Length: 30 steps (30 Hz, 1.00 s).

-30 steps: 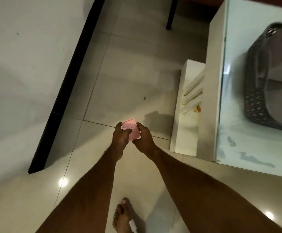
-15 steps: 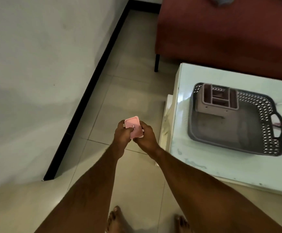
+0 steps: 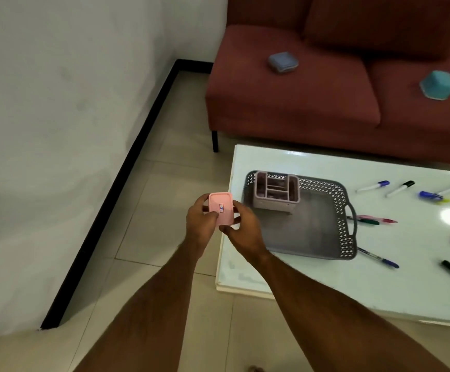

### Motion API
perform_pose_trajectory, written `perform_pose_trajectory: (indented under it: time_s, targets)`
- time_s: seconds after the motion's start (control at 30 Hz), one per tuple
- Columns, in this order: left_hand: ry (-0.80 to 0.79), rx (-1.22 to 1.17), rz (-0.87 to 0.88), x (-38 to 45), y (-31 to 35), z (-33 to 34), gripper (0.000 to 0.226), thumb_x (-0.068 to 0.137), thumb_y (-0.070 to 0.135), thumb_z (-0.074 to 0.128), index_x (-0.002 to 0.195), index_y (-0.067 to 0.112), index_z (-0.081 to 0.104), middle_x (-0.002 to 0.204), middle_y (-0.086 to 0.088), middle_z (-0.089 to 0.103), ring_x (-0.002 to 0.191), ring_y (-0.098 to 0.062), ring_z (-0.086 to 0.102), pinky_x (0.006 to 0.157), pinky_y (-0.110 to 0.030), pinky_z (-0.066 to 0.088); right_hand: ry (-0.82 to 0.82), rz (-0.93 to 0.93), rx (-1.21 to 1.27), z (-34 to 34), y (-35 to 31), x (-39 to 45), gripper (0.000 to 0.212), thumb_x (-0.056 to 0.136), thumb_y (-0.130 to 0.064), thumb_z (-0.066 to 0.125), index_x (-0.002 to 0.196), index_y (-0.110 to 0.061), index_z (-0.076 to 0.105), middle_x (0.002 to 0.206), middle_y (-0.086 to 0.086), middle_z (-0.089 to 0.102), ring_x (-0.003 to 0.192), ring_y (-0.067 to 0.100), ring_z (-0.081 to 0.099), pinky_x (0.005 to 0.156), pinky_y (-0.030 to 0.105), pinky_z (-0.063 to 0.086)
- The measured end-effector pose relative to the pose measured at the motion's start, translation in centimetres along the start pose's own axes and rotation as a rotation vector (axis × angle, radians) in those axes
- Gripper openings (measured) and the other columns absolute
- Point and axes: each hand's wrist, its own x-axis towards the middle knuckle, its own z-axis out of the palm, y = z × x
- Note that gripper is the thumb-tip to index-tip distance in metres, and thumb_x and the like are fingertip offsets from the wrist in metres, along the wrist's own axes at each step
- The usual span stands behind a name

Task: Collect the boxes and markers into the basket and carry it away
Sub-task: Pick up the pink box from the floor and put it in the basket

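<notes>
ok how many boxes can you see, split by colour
pink box: 1, held between the left hand and right hand
blue-grey box: 1, on the sofa
teal box: 1, also on the sofa
total: 3

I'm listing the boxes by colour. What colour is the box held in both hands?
Pink, with a small label on its lid; the box shows clearly in the head view.

1. Lighting: dim, warm indoor light; a bright glare spot on the glossy table (image 3: 379, 285), probably an overhead lamp reflected.
2. Sharpness: soft overall; forearms at the lower edge blurred.
3. Distortion: wide-angle bending of the wall (image 3: 57, 130) baseboard.
</notes>
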Motion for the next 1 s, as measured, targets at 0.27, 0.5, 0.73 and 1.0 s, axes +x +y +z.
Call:
perform_pose_trajectory:
  time_s: [0.27, 0.5, 0.73, 1.0]
  targets:
    - [-0.013, 0.086, 0.055, -1.6, 1.8, 6.7, 0.041, 0.088, 0.007, 0.071, 0.126, 0.006, 0.056, 0.128, -0.014, 0.064, 0.110, -0.031, 0.067, 0.088, -0.035, 0.058, 0.094, 0.037, 0.057, -6.4, 2.9, 0.0, 0.052, 0.080, -0.019, 0.082, 0.128, -0.021, 0.062, 0.120, -0.002, 0.070, 0.107, 0.014, 0.066, 0.083, 0.019, 0.058]
    - [-0.129, 0.338, 0.126, -1.7, -0.1, 10.2, 0.046, 0.085, 0.012, 0.075, 0.130, 0.011, 0.063, 0.129, -0.011, 0.066, 0.112, -0.031, 0.067, 0.098, -0.041, 0.055, 0.070, 0.149, -0.008, -8.1, 6.7, -0.4, 0.051, 0.080, -0.030, 0.082, 0.126, -0.019, 0.065, 0.120, 0.001, 0.072, 0.106, 0.019, 0.069, 0.083, 0.015, 0.056]
    - [-0.232, 0.404, 0.061, -0.9, -1.2, 12.0, 0.051, 0.088, 0.014, 0.072, 0.136, 0.013, 0.056, 0.133, -0.010, 0.062, 0.116, -0.031, 0.062, 0.098, -0.037, 0.051, -0.002, 0.319, -0.065, -8.3, 7.9, 0.1, 0.047, 0.086, -0.025, 0.076, 0.130, -0.014, 0.062, 0.129, 0.010, 0.067, 0.113, 0.031, 0.067, 0.095, 0.038, 0.054]
    - [-0.256, 0.317, -0.007, 0.3, -2.6, 13.1, 0.043, 0.090, 0.020, 0.069, 0.132, 0.015, 0.058, 0.122, -0.009, 0.064, 0.109, -0.032, 0.063, 0.094, -0.040, 0.056, -0.056, 0.378, -0.095, -7.8, 9.0, 1.6, 0.036, 0.090, -0.018, 0.072, 0.125, -0.011, 0.066, 0.122, 0.012, 0.070, 0.108, 0.033, 0.068, 0.082, 0.029, 0.053]
